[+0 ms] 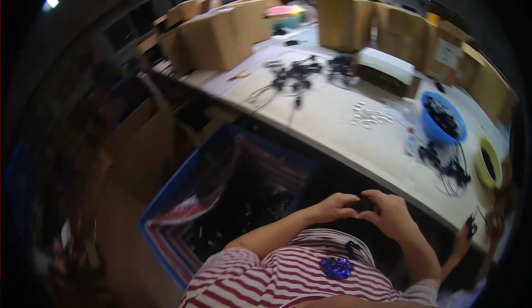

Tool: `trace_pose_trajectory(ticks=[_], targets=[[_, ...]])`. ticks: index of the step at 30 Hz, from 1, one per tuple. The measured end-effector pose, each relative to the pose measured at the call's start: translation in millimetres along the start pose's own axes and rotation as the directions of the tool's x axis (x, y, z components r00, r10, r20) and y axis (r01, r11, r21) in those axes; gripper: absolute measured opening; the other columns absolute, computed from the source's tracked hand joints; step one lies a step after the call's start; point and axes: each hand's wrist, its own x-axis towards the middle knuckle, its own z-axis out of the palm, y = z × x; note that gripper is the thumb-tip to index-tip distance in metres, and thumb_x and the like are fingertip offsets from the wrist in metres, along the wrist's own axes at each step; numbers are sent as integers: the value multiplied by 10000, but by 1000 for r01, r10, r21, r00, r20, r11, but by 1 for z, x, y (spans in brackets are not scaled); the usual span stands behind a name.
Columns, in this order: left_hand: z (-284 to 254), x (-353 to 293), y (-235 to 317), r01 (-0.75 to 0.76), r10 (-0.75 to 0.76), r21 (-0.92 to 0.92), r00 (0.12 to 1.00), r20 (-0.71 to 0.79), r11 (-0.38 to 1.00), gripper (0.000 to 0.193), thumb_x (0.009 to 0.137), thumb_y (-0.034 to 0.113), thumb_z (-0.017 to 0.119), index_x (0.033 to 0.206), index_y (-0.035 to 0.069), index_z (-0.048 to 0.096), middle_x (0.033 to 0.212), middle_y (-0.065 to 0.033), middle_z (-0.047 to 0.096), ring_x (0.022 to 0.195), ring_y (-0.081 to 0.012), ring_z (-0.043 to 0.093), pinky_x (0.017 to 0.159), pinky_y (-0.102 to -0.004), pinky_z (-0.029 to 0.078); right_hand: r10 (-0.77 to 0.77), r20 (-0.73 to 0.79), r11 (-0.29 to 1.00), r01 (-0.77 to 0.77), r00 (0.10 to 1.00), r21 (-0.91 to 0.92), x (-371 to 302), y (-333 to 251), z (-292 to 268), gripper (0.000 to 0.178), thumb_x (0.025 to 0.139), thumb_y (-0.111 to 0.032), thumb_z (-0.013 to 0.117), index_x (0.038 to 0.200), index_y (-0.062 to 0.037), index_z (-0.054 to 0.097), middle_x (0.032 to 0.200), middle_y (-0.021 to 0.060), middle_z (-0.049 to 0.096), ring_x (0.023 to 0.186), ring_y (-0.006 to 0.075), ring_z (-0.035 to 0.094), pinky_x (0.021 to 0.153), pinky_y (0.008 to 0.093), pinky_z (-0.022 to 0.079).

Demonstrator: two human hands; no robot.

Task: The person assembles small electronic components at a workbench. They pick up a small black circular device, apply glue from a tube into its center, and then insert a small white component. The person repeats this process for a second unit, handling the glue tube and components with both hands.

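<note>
Close to the table's front edge, my left hand point(337, 207) and my right hand point(391, 215) meet in front of my body. Between their fingertips and thumbs they pinch a small black part point(364, 204). Its kind is too dark and small to make out, and the fingers cover some of it. On the table beyond my hands lie a scatter of small white pieces point(370, 115) and a small clear bottle point(410, 141) with a red top. Black cabled parts point(446, 165) are heaped to the right of the bottle.
A blue bowl point(426, 122) of black parts and a yellow bowl point(485, 180) stand on the right. Cardboard boxes point(343, 22) line the back. Tangled black cables point(299, 75) and yellow-handled pliers point(239, 75) lie farther left. A lined blue crate point(166, 200) sits below. Another person's hand point(461, 241) works at right.
</note>
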Motion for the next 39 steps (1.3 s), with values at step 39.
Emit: trace_pose_trajectory(ticks=[39], targets=[[-14,11,1,-9,-178,-423,899,-400,906,250,915,211,458,1036,5,531,650,21,452,523,-54,370,472,-204,314,240,133,813,-274,962,514,-30,138,141,499,812,-44,449,1301,-30,354,1166,183,527,1044,301,526,888,338,414]])
